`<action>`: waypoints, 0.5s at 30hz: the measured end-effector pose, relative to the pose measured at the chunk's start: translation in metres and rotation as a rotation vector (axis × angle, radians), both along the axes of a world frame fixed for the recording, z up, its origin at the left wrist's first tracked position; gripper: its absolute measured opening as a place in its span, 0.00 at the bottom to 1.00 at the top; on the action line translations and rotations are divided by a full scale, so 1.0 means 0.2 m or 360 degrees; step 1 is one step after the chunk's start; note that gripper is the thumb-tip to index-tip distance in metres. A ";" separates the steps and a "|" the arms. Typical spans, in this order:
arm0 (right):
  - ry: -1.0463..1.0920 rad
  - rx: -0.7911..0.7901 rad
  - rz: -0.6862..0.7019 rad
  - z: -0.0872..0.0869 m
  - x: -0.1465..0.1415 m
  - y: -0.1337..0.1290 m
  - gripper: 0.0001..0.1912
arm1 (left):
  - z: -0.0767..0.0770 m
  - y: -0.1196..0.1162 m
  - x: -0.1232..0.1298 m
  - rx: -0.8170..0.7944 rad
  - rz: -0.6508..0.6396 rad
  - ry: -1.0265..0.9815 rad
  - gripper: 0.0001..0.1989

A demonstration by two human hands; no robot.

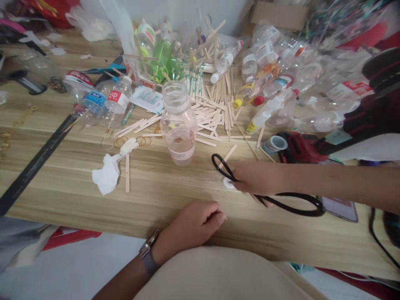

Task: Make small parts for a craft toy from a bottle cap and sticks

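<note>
My right hand (258, 177) reaches in from the right, its fingers closed on a black looped thing (300, 204). One narrow loop sticks out at the upper left, a longer one to the right; the grip hides its middle, so its kind is unclear. Beside the fingertips lies a small white ring-like piece (228, 182), partly covered. My left hand (195, 223), with a watch on its wrist, rests at the table's front edge, loosely curled with nothing visible in it. Farther back, a clear wide-mouthed plastic bottle (179, 125) stands upright and uncapped.
Wooden sticks (212, 116) lie scattered behind the bottle. Many empty bottles (265, 54) crowd the back right. A crumpled tissue (108, 171) lies left, beside one stick (127, 173). A red-and-black tool (303, 148), a tape roll (276, 143) and a phone (340, 208) are at right.
</note>
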State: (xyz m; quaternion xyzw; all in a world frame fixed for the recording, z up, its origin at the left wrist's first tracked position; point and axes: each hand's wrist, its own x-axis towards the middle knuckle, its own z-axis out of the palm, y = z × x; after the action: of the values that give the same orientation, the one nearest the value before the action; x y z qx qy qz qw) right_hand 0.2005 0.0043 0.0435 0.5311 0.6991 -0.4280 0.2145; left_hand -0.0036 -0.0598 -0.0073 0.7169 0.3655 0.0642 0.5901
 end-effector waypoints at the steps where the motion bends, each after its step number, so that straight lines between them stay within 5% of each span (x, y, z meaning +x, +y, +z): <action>1: 0.0043 -0.0052 -0.0055 0.00 0.02 -0.01 0.21 | 0.00 0.00 0.00 -0.0018 0.0039 -0.0020 0.12; 4: 0.0190 -0.0230 -0.0234 0.01 0.08 -0.04 0.21 | -0.02 -0.02 -0.01 -0.0158 0.0288 -0.0131 0.12; 8: 0.0605 -0.0541 -0.0737 0.02 0.12 -0.09 0.22 | -0.06 -0.03 0.00 -0.0191 0.0694 -0.0239 0.18; 15: 0.0916 -0.0781 -0.0811 0.11 0.07 -0.16 0.19 | 0.00 0.01 0.07 0.0264 0.0557 -0.0311 0.29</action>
State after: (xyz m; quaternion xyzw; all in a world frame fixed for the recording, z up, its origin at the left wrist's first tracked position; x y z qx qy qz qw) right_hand 0.2152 -0.0279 0.0655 0.4791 0.4553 -0.7502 0.0187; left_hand 0.0112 -0.0579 -0.0067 0.6790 0.4188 0.2648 0.5416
